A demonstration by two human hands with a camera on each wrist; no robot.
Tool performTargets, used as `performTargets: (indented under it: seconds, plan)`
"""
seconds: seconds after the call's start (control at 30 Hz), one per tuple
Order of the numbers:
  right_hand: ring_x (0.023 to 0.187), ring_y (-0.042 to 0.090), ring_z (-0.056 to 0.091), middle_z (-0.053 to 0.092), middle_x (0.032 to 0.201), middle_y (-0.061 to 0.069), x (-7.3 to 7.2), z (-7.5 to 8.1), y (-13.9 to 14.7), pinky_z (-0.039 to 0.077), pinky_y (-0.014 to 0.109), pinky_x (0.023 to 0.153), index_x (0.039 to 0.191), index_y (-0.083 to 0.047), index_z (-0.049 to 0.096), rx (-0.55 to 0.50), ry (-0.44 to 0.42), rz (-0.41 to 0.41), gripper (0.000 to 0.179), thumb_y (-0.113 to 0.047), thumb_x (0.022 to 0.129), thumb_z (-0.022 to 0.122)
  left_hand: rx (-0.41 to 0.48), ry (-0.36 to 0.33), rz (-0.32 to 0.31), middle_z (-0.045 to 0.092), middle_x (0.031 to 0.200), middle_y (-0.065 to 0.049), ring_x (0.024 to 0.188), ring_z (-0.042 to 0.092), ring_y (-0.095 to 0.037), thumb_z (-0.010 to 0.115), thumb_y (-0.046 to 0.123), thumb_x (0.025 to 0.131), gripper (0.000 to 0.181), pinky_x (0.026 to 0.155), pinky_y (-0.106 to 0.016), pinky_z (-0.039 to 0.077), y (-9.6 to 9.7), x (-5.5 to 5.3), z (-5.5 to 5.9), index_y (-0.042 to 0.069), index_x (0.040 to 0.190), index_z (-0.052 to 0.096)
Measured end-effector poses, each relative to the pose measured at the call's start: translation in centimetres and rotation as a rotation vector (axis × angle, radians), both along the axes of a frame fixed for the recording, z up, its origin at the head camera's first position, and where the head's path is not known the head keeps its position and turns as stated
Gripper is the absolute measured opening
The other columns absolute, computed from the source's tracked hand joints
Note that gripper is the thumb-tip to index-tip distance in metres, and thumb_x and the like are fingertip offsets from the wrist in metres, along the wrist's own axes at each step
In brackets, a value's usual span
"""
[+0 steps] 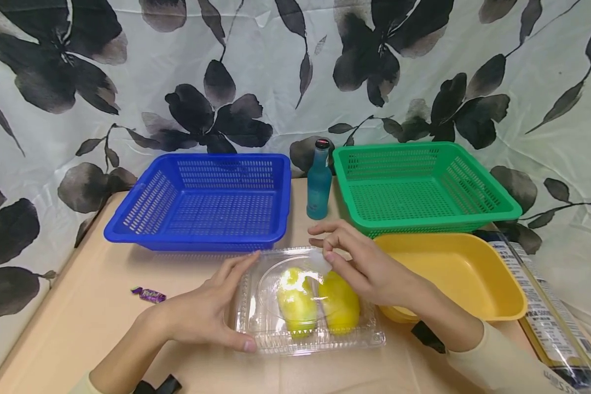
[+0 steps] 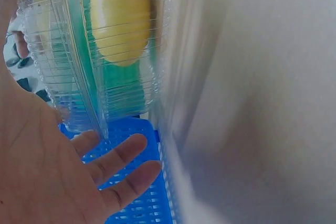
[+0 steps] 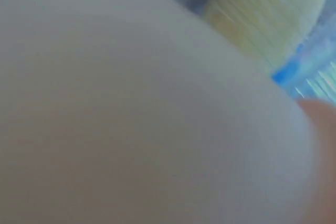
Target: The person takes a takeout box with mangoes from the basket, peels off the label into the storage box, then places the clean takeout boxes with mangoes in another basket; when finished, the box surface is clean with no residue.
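A clear plastic clamshell box point(image 1: 276, 340) lies at the front middle of the table with two yellow fruits point(image 1: 296, 301) inside. My left hand point(image 1: 226, 306) rests against the box's left side, fingers straight along the edge and thumb on the front rim. My right hand point(image 1: 325, 243) is over the lid, fingers stretched out, thumb touching the lid near its back edge. In the left wrist view the open palm point(image 2: 47, 171) lies next to the box point(image 2: 63, 51), with one fruit point(image 2: 121, 14) showing through it. The right wrist view is blurred and shows only a pale yellow shape point(image 3: 268, 19).
Behind the box stand a blue basket point(image 1: 197, 202), a teal bottle point(image 1: 319, 183) and a green basket point(image 1: 418, 186). A yellow tray point(image 1: 453, 273) sits under my right forearm. A purple candy point(image 1: 149, 295) lies at the left, a printed package point(image 1: 537, 295) at the right edge.
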State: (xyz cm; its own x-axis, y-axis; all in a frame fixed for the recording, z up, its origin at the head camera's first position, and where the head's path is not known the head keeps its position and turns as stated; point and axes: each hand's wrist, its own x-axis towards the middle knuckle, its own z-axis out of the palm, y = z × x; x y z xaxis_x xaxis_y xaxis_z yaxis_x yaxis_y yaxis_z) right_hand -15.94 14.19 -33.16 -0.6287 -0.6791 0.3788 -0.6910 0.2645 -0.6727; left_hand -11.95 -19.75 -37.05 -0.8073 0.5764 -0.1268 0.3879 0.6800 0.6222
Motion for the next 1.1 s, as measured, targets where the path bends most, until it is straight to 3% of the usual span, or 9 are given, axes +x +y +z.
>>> performTargets:
  seconds: [0.17, 0.3, 0.6, 0.93, 1.1]
  plan:
    - [0.134, 0.018, 0.055, 0.054, 0.143, -0.004, 1.1, 2.2, 2.2, 0.055, 0.037, 0.101, 0.106, -0.026, 0.054, 0.092, -0.104, -0.050, 0.014, -0.014, 0.110, 0.048, 0.024, -0.001, 0.000, 0.014, 0.164, -0.009, 0.150, 0.026, -0.039, 0.086, 0.070, 0.065, 0.138, 0.112, -0.064, 0.037, 0.0, 0.0, -0.2, 0.034, 0.165, -0.001]
    - [0.131, 0.018, 0.056, 0.057, 0.141, -0.005, 1.5, 3.2, 4.0, 0.057, 0.033, 0.096, 0.107, -0.027, 0.055, 0.098, -0.108, -0.079, 0.016, -0.012, 0.109, 0.049, 0.038, -0.001, -0.004, 0.014, 0.164, -0.009, 0.149, 0.028, -0.040, 0.087, 0.069, 0.065, 0.139, 0.111, -0.064, 0.038, 0.0, -0.2, -0.2, 0.033, 0.166, -0.001]
    - [0.127, 0.018, 0.057, 0.059, 0.138, 0.003, 0.7, 2.9, 7.4, 0.057, 0.029, 0.092, 0.111, -0.021, 0.056, 0.042, -0.095, -0.053, 0.025, 0.002, 0.106, 0.048, 0.042, -0.037, 0.000, 0.011, 0.165, -0.007, 0.151, 0.023, -0.040, 0.088, 0.067, 0.066, 0.137, 0.113, -0.066, 0.035, 0.0, -0.1, -0.2, 0.035, 0.165, -0.002]
    - [0.120, 0.011, 0.059, 0.061, 0.135, -0.006, -1.0, 2.9, 11.4, 0.057, 0.026, 0.087, 0.121, -0.025, 0.061, 0.168, -0.085, -0.134, 0.029, -0.002, 0.107, 0.049, 0.044, -0.032, 0.001, 0.011, 0.165, -0.006, 0.151, 0.023, -0.040, 0.087, 0.067, 0.066, 0.137, 0.112, -0.067, 0.035, 0.0, 0.0, -0.2, 0.036, 0.165, -0.002]
    - [0.110, 0.008, 0.061, 0.063, 0.132, -0.001, -1.6, 3.0, 12.9, 0.056, 0.023, 0.085, 0.122, -0.025, 0.064, 0.216, -0.071, -0.187, 0.028, -0.005, 0.108, 0.050, 0.040, -0.025, 0.002, 0.012, 0.164, -0.008, 0.150, 0.024, -0.040, 0.087, 0.068, 0.066, 0.138, 0.112, -0.065, 0.035, -0.1, 0.0, -0.1, 0.034, 0.165, -0.001]
